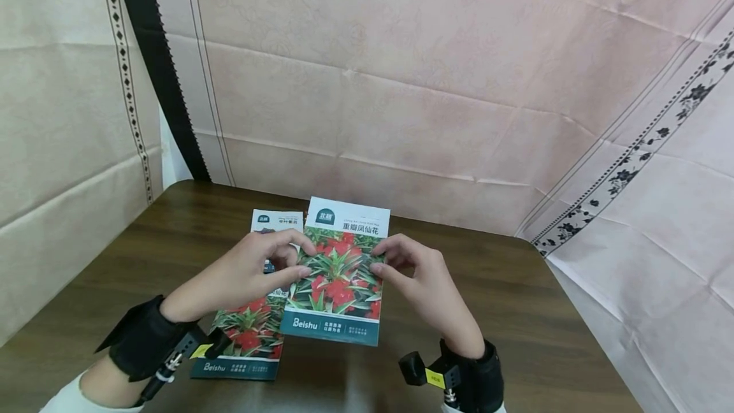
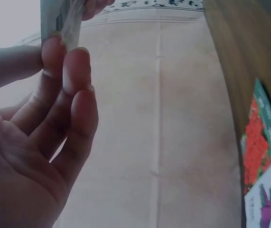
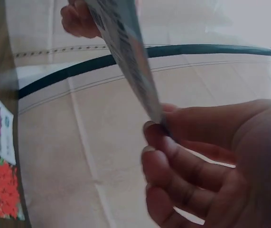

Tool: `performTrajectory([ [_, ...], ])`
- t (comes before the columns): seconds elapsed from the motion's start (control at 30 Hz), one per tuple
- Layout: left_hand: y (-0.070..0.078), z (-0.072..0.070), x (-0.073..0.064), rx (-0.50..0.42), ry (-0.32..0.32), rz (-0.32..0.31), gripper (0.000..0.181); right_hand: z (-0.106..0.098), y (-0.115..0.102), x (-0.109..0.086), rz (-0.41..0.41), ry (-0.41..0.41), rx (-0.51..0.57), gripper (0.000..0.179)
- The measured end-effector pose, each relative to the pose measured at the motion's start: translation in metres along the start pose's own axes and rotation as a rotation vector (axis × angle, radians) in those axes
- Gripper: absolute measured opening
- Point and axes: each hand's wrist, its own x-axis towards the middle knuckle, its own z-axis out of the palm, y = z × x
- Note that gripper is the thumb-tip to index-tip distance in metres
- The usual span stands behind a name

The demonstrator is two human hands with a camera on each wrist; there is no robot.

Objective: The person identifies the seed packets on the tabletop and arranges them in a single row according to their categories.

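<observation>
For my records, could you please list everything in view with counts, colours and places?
Table: one, brown, lower half of head view
Cloth: count unclear, cream with black trim, behind and beside the table
Held packet: one, red, green, white and teal, centre
Near packet: one, red, green and teal, table's near left
Purple packet: one, white and purple, farther back
Red packet: one, red and green, beside the purple packet
Wristbands: two, black, lower left and right
Cameras: two, black with yellow labels, on the wristbands
Sleeves: two, white, bottom edge
Left hand: one, pinching the held packet's left edge
Right hand: one, pinching its right edge
</observation>
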Motion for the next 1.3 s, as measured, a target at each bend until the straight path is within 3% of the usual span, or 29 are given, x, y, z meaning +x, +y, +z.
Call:
performTrajectory([
  [0.13,-0.007,0.001,-0.004,-0.003,-0.096,-0.036,0.032,0.009,0.005,0.002,0.011,-0.088,-0.063,0.018],
  [0.3,-0.016,0.004,-0.011,-0.007,-0.278,-0.152,0.035,0.024,0.008,0.004,0.026,-0.174,-0.174,0.016],
  [0.43,-0.025,0.008,-0.017,-0.035,-0.366,-0.234,0.035,0.036,0.009,0.006,0.076,-0.251,-0.223,0.015],
  [0.83,-0.053,0.026,-0.022,-0.181,-0.457,-0.380,0.027,0.066,0.033,0.010,0.163,-0.349,-0.275,0.015],
  [1.3,-0.067,0.037,-0.025,-0.188,-0.499,-0.423,0.024,0.084,0.049,0.012,0.193,-0.407,-0.334,0.013],
])
